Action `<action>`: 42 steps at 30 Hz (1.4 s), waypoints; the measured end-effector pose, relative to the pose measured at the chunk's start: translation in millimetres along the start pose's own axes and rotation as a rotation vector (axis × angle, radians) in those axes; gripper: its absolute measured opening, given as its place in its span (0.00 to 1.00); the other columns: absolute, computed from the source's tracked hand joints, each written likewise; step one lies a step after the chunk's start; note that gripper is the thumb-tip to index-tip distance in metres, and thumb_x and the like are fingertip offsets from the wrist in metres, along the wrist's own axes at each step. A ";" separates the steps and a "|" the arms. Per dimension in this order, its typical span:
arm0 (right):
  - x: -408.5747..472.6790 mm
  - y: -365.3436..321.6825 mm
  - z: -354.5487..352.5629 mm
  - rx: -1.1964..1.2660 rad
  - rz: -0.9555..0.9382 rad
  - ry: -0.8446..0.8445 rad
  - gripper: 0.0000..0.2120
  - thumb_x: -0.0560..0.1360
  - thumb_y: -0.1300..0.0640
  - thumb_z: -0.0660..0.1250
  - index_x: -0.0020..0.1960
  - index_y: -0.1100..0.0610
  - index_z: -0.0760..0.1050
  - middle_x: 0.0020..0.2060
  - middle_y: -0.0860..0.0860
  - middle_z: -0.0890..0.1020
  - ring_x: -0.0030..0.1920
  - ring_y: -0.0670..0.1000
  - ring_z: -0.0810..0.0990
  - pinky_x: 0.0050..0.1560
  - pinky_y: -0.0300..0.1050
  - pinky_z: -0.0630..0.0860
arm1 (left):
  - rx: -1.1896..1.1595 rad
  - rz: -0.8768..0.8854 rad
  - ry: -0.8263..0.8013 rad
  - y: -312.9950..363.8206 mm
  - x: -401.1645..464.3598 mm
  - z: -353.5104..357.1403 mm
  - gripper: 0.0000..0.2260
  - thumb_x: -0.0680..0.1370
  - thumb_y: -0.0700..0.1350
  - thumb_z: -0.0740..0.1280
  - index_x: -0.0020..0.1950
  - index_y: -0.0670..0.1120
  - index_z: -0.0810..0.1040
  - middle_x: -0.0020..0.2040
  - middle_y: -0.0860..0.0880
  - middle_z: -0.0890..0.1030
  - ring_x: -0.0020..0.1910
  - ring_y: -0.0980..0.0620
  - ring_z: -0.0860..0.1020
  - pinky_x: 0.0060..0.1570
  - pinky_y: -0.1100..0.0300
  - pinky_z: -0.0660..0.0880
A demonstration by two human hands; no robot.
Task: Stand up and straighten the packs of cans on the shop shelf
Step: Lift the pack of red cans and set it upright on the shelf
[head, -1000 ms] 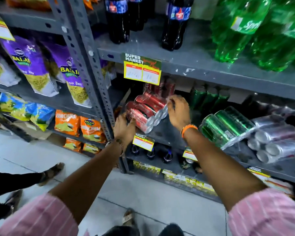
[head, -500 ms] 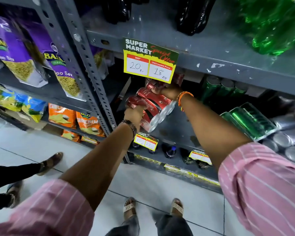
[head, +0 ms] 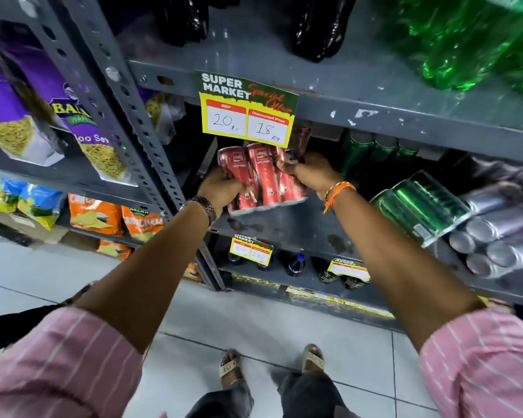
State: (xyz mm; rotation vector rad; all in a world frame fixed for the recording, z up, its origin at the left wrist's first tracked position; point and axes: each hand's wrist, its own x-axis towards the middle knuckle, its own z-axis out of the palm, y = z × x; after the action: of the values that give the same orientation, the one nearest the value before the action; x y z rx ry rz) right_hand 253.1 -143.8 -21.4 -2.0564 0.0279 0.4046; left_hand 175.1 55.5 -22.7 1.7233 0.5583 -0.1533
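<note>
A shrink-wrapped pack of red cans stands nearly upright on the grey shelf, its tops hidden behind a yellow price card. My left hand grips its lower left side. My right hand holds its upper right side. To the right a pack of green cans lies tipped over on its side, and a pack of silver cans lies flat beside it. More green cans stand upright at the back.
Dark cola bottles and green bottles stand on the shelf above. Snack bags fill the left bay behind a perforated steel post. Small bottles sit below. My sandalled feet are on the tiled floor.
The red pack has been swung from lying on its side to nearly upright. My right hand moved over its top right; my left stayed on its lower left. The camera came closer.
</note>
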 end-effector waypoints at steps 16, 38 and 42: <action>-86.3 74.2 61.3 0.035 -0.142 0.350 0.26 0.66 0.53 0.81 0.60 0.58 0.77 0.55 0.52 0.84 0.52 0.46 0.82 0.43 0.18 0.71 | 0.406 0.422 0.086 -61.7 -24.9 -7.8 0.15 0.72 0.39 0.72 0.55 0.47 0.73 0.55 0.47 0.81 0.57 0.47 0.79 0.53 0.58 0.72; -86.1 51.6 53.8 0.198 -0.242 0.416 0.18 0.76 0.55 0.71 0.63 0.56 0.73 0.55 0.54 0.84 0.56 0.54 0.83 0.59 0.51 0.80 | 0.249 0.350 -0.042 2.1 28.6 -2.0 0.20 0.82 0.55 0.56 0.64 0.44 0.77 0.66 0.42 0.78 0.65 0.44 0.76 0.63 0.57 0.68; -62.8 46.6 34.7 0.202 -0.217 0.346 0.17 0.77 0.57 0.70 0.65 0.57 0.76 0.59 0.58 0.83 0.60 0.57 0.81 0.65 0.57 0.77 | 0.107 0.330 0.018 -18.9 13.4 -1.6 0.22 0.80 0.57 0.58 0.68 0.46 0.74 0.69 0.42 0.76 0.68 0.42 0.74 0.72 0.49 0.66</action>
State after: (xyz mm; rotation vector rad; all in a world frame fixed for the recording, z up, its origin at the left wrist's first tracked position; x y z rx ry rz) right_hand 175.6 -146.8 -57.7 -1.8831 0.0518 -0.0882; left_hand 178.1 63.2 -44.5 1.8970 0.2757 0.0686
